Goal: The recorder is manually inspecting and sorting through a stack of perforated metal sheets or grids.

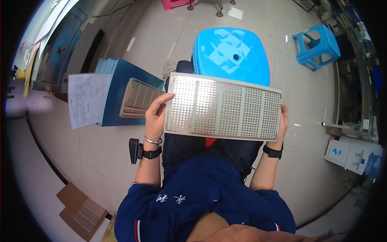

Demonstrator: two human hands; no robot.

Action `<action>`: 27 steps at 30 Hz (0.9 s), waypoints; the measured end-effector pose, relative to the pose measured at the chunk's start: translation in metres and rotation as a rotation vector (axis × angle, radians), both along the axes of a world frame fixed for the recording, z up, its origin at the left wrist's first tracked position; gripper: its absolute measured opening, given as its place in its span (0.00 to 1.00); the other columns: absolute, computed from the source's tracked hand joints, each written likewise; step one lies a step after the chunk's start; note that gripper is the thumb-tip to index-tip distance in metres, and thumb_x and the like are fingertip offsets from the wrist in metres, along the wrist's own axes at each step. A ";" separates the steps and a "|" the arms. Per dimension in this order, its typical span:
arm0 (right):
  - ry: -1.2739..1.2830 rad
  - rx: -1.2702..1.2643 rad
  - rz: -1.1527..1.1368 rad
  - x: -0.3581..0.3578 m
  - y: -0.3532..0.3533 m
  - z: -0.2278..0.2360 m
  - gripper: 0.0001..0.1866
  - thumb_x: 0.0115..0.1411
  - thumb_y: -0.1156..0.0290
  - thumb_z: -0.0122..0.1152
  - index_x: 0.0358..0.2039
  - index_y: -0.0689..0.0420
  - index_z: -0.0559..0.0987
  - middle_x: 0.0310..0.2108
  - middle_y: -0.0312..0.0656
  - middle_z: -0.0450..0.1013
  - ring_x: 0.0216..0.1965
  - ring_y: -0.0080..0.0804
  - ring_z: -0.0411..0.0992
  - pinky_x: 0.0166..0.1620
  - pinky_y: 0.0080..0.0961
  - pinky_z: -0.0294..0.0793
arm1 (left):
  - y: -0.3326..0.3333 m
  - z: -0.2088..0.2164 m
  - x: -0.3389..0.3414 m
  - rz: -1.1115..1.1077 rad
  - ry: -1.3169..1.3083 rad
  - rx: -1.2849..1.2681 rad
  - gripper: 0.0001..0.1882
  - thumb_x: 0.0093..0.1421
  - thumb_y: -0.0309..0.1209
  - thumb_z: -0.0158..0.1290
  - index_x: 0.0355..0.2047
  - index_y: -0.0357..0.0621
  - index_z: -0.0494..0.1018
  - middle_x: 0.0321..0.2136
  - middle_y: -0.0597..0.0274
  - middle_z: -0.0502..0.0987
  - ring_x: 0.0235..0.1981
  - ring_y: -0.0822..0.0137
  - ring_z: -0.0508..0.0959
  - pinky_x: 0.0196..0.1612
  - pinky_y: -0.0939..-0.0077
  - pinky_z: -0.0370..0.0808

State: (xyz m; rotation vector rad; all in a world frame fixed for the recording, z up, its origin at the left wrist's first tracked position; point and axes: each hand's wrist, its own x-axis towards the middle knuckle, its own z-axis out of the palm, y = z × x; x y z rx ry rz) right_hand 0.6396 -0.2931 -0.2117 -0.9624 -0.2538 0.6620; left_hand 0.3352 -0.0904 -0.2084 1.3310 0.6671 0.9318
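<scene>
A rectangular circuit board panel (221,107), pale green and covered with rows of small shiny metal pads, is held level over my lap. My left hand (155,117) grips its left edge, thumb at the upper face and the other fingers partly hidden behind. At the opposite short edge, my right hand (284,121) is closed on the panel, most of its fingers out of sight beneath. Light glares off the panel's left half. To the left lies a stack of similar panels (142,97) on a pile of blue sheets (111,97).
A printed white paper (86,99) sticks out beside the blue pile. A bright blue stool (225,44) stands just beyond the panel, another blue stool (318,46) at the far right. Brown cardboard (76,197) lies at lower left; a white cabinet (346,155) stands right.
</scene>
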 end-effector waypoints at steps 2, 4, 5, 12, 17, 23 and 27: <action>-0.006 -0.003 0.006 0.000 0.000 0.000 0.12 0.63 0.75 0.41 0.43 0.57 0.74 0.40 0.48 0.74 0.37 0.29 0.75 0.38 0.21 0.79 | 0.000 -0.001 -0.001 -0.003 -0.004 -0.003 0.15 0.58 0.17 0.46 0.46 0.36 0.70 0.44 0.57 0.72 0.44 0.70 0.73 0.47 0.80 0.70; -0.012 -0.006 0.011 0.000 0.001 -0.001 0.12 0.63 0.75 0.42 0.43 0.56 0.74 0.40 0.48 0.74 0.38 0.29 0.75 0.38 0.21 0.79 | 0.001 -0.002 -0.003 -0.004 0.037 -0.011 0.15 0.58 0.17 0.46 0.46 0.36 0.70 0.42 0.59 0.73 0.43 0.71 0.74 0.47 0.80 0.70; -0.011 0.003 0.013 0.000 0.002 -0.002 0.12 0.63 0.75 0.42 0.43 0.56 0.74 0.40 0.48 0.74 0.38 0.29 0.75 0.38 0.22 0.79 | 0.001 -0.001 -0.002 -0.004 0.036 -0.011 0.15 0.58 0.17 0.46 0.46 0.36 0.70 0.42 0.59 0.73 0.43 0.71 0.74 0.47 0.80 0.70; -0.018 0.000 0.034 0.002 0.002 -0.003 0.12 0.62 0.76 0.44 0.44 0.54 0.73 0.41 0.48 0.73 0.40 0.30 0.74 0.39 0.24 0.79 | 0.002 -0.001 -0.001 0.004 0.046 -0.018 0.15 0.58 0.18 0.46 0.47 0.36 0.69 0.41 0.58 0.74 0.42 0.72 0.74 0.46 0.81 0.70; -0.010 -0.004 0.011 -0.001 0.004 -0.001 0.12 0.63 0.75 0.42 0.43 0.56 0.74 0.40 0.48 0.74 0.38 0.29 0.75 0.39 0.23 0.79 | 0.002 0.000 -0.001 -0.001 0.042 -0.024 0.15 0.58 0.17 0.46 0.47 0.35 0.69 0.41 0.58 0.74 0.42 0.72 0.74 0.46 0.81 0.70; 0.000 0.006 0.021 0.001 0.005 -0.003 0.12 0.63 0.75 0.42 0.43 0.56 0.74 0.41 0.48 0.73 0.39 0.29 0.75 0.39 0.23 0.79 | 0.003 0.000 -0.001 0.003 0.061 -0.030 0.15 0.58 0.17 0.45 0.46 0.35 0.69 0.41 0.58 0.74 0.42 0.72 0.74 0.46 0.81 0.71; -0.018 0.009 0.044 0.001 0.006 -0.001 0.14 0.63 0.75 0.42 0.48 0.57 0.71 0.42 0.48 0.73 0.40 0.29 0.74 0.41 0.23 0.77 | 0.005 -0.012 -0.006 -0.008 0.003 -0.130 0.18 0.58 0.18 0.45 0.50 0.37 0.67 0.42 0.57 0.74 0.42 0.73 0.74 0.44 0.83 0.72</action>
